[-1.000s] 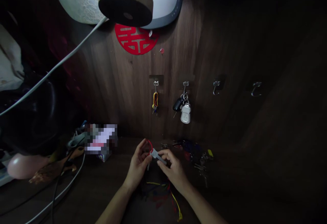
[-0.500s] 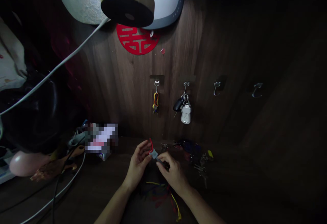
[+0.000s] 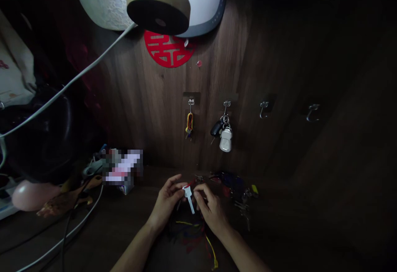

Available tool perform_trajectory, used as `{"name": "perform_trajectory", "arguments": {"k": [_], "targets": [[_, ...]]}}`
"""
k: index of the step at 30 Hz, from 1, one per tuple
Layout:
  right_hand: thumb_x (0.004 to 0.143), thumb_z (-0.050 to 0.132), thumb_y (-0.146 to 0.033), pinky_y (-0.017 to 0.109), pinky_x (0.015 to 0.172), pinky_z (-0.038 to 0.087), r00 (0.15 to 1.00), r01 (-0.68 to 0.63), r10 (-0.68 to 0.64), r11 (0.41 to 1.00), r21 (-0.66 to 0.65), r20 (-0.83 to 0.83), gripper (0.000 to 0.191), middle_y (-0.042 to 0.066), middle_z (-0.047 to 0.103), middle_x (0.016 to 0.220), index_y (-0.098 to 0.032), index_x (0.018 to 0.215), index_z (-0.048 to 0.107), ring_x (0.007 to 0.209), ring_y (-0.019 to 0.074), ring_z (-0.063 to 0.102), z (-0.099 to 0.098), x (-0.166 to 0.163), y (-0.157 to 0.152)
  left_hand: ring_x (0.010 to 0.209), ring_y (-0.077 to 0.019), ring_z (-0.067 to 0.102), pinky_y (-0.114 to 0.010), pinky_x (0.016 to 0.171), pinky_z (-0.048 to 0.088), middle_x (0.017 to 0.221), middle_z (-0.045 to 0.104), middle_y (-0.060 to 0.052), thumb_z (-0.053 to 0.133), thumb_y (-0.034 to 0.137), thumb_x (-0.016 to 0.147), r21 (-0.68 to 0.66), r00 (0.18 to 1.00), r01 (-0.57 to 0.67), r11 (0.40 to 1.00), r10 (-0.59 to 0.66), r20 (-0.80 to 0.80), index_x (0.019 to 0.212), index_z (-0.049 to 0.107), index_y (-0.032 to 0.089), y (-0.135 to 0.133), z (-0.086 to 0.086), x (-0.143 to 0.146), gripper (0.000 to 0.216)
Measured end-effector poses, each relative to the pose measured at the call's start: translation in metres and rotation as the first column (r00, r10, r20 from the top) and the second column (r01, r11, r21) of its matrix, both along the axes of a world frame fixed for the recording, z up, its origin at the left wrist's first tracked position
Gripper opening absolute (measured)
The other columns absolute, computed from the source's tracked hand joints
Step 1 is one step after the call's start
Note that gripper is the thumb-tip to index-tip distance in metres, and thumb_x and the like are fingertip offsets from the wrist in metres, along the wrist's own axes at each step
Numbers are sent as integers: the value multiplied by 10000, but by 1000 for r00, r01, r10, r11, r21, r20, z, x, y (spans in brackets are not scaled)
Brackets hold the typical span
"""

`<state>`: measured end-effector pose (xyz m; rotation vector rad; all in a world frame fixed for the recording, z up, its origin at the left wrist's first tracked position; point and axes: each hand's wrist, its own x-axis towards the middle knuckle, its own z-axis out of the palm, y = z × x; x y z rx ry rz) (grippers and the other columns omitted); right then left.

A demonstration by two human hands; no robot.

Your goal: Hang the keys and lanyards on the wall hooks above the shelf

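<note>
Between my hands a pale silver key (image 3: 189, 199) hangs with its blade pointing down, a red cord (image 3: 188, 186) at its head. My left hand (image 3: 167, 201) pinches the key's head and cord between thumb and fingers. Close on the key's right side is my right hand (image 3: 211, 208), thumb and forefinger curled together; whatever lies between their tips is too small to make out. Below the hands lies a dim tangle of coloured cords, a yellow cord (image 3: 211, 249) among them. Loose keys (image 3: 243, 208) lie right of my right hand.
Wall hooks carry a yellow-red corded key bunch (image 3: 189, 124) and a car key bunch (image 3: 226, 139); two more hooks (image 3: 263, 108) are to the right. A lamp (image 3: 158, 5) hangs above. Left are a pink balloon-like object (image 3: 27, 196), a wooden-looking brush (image 3: 66, 201) and cables.
The key has turned so its flat side faces me and its blade points down. My right fingers have moved off the blade. The red cord now lies to the right.
</note>
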<state>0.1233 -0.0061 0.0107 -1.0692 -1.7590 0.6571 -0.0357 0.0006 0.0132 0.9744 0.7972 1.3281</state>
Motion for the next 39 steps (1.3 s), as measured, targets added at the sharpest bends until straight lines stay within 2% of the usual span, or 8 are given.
{"name": "perform_trajectory", "arguments": {"k": [7, 14, 17, 21, 24, 29, 34, 39], "targets": [[856, 439, -324, 254, 624, 466, 999, 41, -41, 999, 14, -25, 317, -1, 619, 696, -239, 1143, 542, 625, 154, 589, -7, 1, 8, 672, -122, 630, -229, 617, 485, 907, 692, -40, 779, 264, 623, -53, 1000, 24, 998, -23, 19, 1076, 550, 186, -2, 0, 2, 513], [826, 468, -307, 269, 644, 463, 994, 107, -107, 994, -2, -6, 183, 24, 660, 772, -230, 884, 624, 687, 177, 604, -10, 5, 15, 680, -120, 626, -228, 617, 482, 892, 690, -31, 761, 243, 655, -29, 995, 90, 995, -89, 34, 1079, 542, 190, -1, -3, 1, 480], [820, 495, -374, 254, 561, 446, 990, 121, -125, 991, -58, -67, 203, 15, 637, 705, -217, 854, 619, 607, 163, 576, -8, 9, 16, 708, -133, 631, -233, 616, 489, 899, 687, -35, 766, 246, 643, -40, 997, 80, 996, -79, 10, 1072, 552, 194, -1, -3, 0, 482], [788, 546, -429, 231, 480, 410, 977, 66, -91, 989, -129, -195, 241, -1, 588, 622, -198, 817, 608, 531, 142, 529, -4, 11, 17, 716, -133, 633, -236, 615, 495, 919, 679, -34, 775, 251, 629, -63, 997, 81, 995, -81, -1, 1072, 556, 202, -1, -3, 0, 497], [755, 580, -408, 234, 512, 418, 970, 69, -91, 992, -107, -225, 214, 7, 591, 644, -195, 748, 602, 589, 154, 541, 6, 9, 16, 710, -129, 629, -240, 615, 494, 939, 672, -35, 780, 242, 622, -56, 995, 101, 993, -100, 30, 1066, 559, 202, 0, -5, 0, 498], [762, 573, -329, 257, 632, 439, 991, 39, -46, 998, -59, -124, 143, 9, 631, 709, -200, 737, 628, 678, 166, 574, 31, 5, 11, 708, -128, 627, -227, 604, 473, 920, 677, -41, 784, 238, 626, -46, 986, 140, 989, -136, 93, 1059, 558, 188, -1, -4, -1, 491], [753, 591, -336, 258, 606, 422, 998, 27, -30, 998, -61, -50, 146, 4, 622, 692, -203, 719, 641, 652, 163, 557, 51, 6, 14, 640, -101, 611, -214, 591, 454, 892, 698, -39, 781, 234, 644, -28, 974, 181, 983, -176, 143, 1046, 555, 178, -3, 1, -3, 464], [762, 602, -344, 257, 617, 405, 999, 40, -40, 999, -5, 18, 161, 2, 594, 694, -201, 701, 644, 659, 156, 545, 67, 6, 23, 618, -82, 600, -205, 598, 445, 900, 716, -46, 765, 235, 671, -20, 967, 201, 979, -196, 162, 1046, 551, 176, -7, 6, -3, 435]]}}
